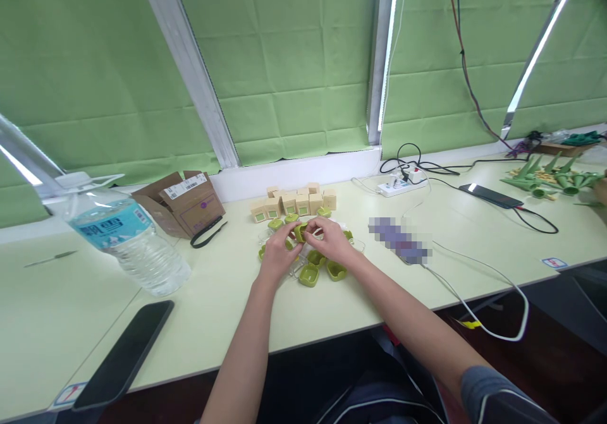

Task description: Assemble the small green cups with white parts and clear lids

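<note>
Between my two hands, a little above the table, is a small olive-green plastic shell (300,232). My left hand (279,251) grips it from the left with its fingers curled. From the right, the fingertips of my right hand (329,238) pinch the same shell. Several more green shells lie below and around my hands, among them an open cup-like one (309,276) and another (336,270) to its right. Thin clear pieces or wires lie among them, too small to make out. Just behind stand several small beige boxes (302,204), some with green square fronts.
On the left stand a large water bottle (147,247), an open cardboard box (190,206) and a dark phone (126,354). To the right are a blurred-out phone (398,241) with a white cable, a power strip (401,187), another phone (490,195) and green cone-shaped pieces (564,181).
</note>
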`<state>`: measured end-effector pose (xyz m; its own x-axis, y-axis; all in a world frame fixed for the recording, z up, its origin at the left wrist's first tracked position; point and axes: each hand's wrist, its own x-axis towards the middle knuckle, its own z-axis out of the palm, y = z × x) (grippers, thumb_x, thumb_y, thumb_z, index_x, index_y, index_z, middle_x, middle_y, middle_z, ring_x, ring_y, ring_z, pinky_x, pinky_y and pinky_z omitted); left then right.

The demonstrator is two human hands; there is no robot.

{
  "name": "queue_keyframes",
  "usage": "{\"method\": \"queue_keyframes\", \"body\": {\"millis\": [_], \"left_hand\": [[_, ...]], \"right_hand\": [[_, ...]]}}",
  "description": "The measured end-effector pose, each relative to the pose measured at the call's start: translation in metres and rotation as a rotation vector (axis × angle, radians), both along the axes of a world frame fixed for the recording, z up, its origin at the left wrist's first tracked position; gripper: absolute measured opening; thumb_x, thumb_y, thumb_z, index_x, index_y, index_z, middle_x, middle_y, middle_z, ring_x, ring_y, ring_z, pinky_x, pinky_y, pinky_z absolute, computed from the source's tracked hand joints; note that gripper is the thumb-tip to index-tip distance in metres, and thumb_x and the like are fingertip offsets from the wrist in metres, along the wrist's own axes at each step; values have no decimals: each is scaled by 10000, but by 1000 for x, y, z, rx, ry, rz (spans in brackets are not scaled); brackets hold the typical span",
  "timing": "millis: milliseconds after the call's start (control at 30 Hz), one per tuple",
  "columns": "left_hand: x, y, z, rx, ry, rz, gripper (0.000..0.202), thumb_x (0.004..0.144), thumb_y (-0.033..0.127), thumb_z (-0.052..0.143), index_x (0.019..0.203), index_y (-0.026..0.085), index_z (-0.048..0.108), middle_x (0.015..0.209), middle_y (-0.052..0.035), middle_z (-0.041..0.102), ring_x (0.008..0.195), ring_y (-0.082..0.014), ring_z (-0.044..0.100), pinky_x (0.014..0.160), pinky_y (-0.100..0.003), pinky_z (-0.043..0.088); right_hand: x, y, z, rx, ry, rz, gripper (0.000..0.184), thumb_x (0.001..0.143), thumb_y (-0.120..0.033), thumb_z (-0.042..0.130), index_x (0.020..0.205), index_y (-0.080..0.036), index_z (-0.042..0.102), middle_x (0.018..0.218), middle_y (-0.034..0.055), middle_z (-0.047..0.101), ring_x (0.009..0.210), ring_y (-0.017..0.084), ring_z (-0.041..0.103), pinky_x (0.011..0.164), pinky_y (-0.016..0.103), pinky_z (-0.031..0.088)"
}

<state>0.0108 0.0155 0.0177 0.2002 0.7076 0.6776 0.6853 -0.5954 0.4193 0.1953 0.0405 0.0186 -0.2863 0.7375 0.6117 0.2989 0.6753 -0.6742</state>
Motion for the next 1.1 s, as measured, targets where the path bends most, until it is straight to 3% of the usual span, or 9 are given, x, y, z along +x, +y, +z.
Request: {"method": "queue_keyframes", "body": {"millis": [467, 1100], "left_hand": [[-1, 2, -1, 12, 19, -9, 472, 795, 114, 647, 1251, 230, 625, 1146, -59, 725, 811, -172, 671, 840, -360, 575], [-7, 7, -2, 89, -84, 272, 457, 814, 185, 656, 1267, 228, 607, 993, -37, 720, 724, -168, 639, 805, -340, 540]], "right_hand": [[0, 1, -1, 9, 11, 4, 45, 882, -239, 621, 850, -212, 639, 913, 35, 678, 876, 183, 619, 774, 317, 539], [0, 3, -4, -9, 40, -32, 60, 875, -213, 619, 909, -208, 668, 948, 37, 720, 830, 158, 671, 757, 297, 563]]}}
